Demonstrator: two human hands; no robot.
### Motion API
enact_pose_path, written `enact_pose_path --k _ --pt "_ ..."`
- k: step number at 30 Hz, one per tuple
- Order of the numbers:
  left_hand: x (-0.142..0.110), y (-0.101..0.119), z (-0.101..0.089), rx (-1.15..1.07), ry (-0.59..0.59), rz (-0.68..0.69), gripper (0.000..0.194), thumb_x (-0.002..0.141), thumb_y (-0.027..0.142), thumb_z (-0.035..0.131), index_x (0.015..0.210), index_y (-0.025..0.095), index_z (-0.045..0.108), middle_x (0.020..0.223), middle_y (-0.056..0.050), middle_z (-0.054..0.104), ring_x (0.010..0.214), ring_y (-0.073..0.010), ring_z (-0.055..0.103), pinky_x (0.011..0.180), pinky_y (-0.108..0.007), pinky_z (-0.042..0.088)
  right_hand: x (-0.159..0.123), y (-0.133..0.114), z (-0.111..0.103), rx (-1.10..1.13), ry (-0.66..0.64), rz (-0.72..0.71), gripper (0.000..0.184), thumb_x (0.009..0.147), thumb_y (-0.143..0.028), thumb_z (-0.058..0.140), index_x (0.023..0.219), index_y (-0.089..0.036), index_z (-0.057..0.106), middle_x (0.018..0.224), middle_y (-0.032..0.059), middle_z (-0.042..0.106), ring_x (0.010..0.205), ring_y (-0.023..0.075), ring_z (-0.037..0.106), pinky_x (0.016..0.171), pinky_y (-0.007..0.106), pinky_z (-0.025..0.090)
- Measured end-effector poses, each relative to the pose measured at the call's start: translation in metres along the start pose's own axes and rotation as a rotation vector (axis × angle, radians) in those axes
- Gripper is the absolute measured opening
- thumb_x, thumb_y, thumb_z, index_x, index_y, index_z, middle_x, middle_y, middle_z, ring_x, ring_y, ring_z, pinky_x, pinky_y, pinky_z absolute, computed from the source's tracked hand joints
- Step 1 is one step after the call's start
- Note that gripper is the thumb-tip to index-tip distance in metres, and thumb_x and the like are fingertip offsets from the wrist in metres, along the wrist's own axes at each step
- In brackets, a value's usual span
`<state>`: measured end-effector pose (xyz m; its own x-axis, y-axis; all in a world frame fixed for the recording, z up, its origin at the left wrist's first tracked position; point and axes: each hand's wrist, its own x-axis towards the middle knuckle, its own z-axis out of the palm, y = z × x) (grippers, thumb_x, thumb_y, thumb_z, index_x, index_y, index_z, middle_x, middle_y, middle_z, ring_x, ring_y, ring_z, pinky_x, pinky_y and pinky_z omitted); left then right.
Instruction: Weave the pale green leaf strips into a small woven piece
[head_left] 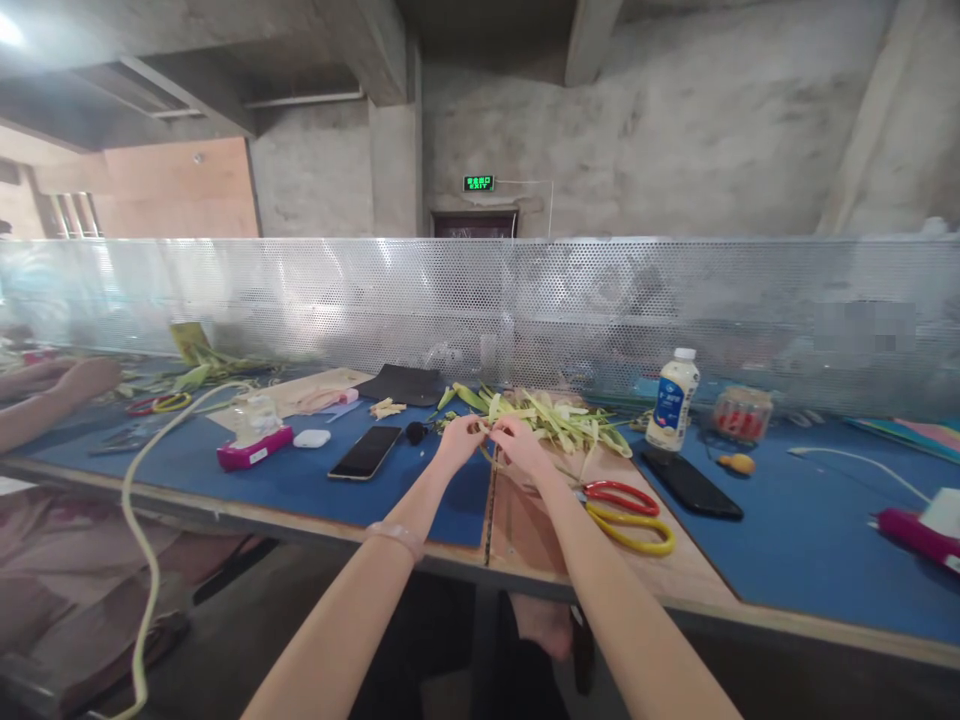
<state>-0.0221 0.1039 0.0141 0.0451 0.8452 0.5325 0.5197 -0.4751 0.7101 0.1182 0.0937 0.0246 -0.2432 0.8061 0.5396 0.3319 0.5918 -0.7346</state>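
Left hand (459, 440) and right hand (519, 443) both pinched what looked like a strip (487, 456); leaf pile (574, 424) sat just far-right, stretched left to right, right hand nearer.

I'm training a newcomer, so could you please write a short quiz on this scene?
1. True or false: the white-capped plastic bottle with a blue label stands upright.

2. What lies beside the right forearm? (a) flat black sheet (b) red-and-yellow-handled scissors (c) white oval case

3. Fill in: the bare left hand and right hand are close together near yellow-green leafy ____.

Key: 1 true; 2 b; 3 strips.
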Motion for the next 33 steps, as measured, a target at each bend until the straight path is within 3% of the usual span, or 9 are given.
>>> enact_pose_path --k 5,17,30,33 --pt "0.001 -0.002 0.002 0.015 0.006 0.012 0.019 0.066 0.015 0.054 0.079 0.013 0.067 0.056 0.002 0.055 0.052 -0.0098 0.045 0.051 -0.019 0.033 -0.001 -0.002 0.0 -0.022 -0.01 -0.013 0.018 0.07 -0.02 0.047 0.052 -0.02 0.049 0.049 -0.004 0.043 0.05 0.0129 0.043 0.052 0.025 0.034" --pt "-0.001 -0.003 0.005 -0.017 -0.026 0.058 0.022 0.064 0.015 0.052 0.08 0.012 0.067 0.062 0.0 0.059 0.056 -0.0109 0.047 0.052 -0.019 0.035 0.006 0.012 0.004 -0.123 0.153 -0.113 0.007 0.066 -0.021 0.052 0.059 -0.019 0.052 0.069 0.0006 0.051 0.068 0.0158 0.049 0.068 0.029 0.04" --pt "-0.002 0.0 0.003 -0.044 -0.014 0.086 0.021 0.064 0.013 0.051 0.077 0.012 0.067 0.063 -0.001 0.059 0.056 -0.0107 0.049 0.053 -0.019 0.036 0.006 0.008 0.008 -0.095 0.195 -0.134 0.011 0.068 -0.026 0.058 0.062 -0.018 0.057 0.07 0.0014 0.053 0.066 0.0152 0.049 0.066 0.028 0.04" --pt "-0.002 0.001 0.002 -0.071 -0.017 0.056 0.019 0.065 0.015 0.051 0.076 0.013 0.066 0.059 0.001 0.056 0.05 -0.0094 0.045 0.05 -0.019 0.034 0.006 0.009 0.008 -0.095 0.233 -0.103 0.009 0.067 -0.026 0.06 0.065 -0.017 0.06 0.081 0.0043 0.053 0.069 0.0152 0.05 0.067 0.029 0.041"
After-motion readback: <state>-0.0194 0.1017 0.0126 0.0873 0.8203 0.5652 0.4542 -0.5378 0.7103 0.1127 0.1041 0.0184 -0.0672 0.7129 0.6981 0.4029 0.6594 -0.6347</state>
